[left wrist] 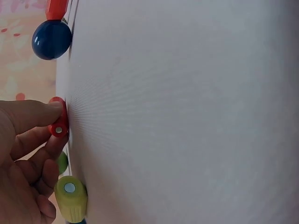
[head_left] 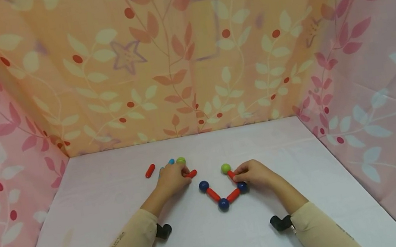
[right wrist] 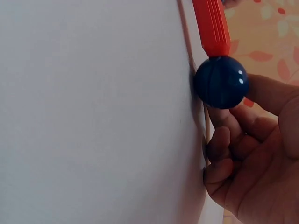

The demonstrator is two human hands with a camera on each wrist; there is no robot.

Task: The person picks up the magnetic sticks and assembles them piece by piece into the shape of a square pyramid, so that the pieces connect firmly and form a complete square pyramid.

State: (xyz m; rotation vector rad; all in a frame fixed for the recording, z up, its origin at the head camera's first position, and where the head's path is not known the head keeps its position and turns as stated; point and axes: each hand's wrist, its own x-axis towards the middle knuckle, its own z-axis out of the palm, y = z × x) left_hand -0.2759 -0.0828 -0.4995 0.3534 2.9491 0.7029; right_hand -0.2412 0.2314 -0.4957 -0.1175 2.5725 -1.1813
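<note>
A person works with two hands at a white table (head_left: 218, 246). The left hand (head_left: 173, 178) has a narrow grip: thumb and fingers pinch a short red rod (head_left: 192, 173), which shows a round silvery spot on its end in the left wrist view. The right hand (head_left: 254, 173) also grips narrowly, pinching the linking red rod (head_left: 231, 175). At the two ends of this rod are a green ball (head_left: 225, 168) and a dark blue ball (head_left: 242, 187).

From there the chain continues through the right red rod (head_left: 233, 195), the middle blue ball (head_left: 224, 204), the left red rod (head_left: 213, 194) and the end blue ball (head_left: 203, 186). The chain lies roughly midway between the left and right edges of the table, with its open side toward the far edge.

Beyond the left hand, nearer to the far edge, are a green piece (head_left: 181, 161) and a light blue piece (head_left: 171, 161), partly hidden. A loose red rod (head_left: 150, 171) lies toward the far left corner. Flowered cloth (head_left: 171, 58) hangs along the far edge.
</note>
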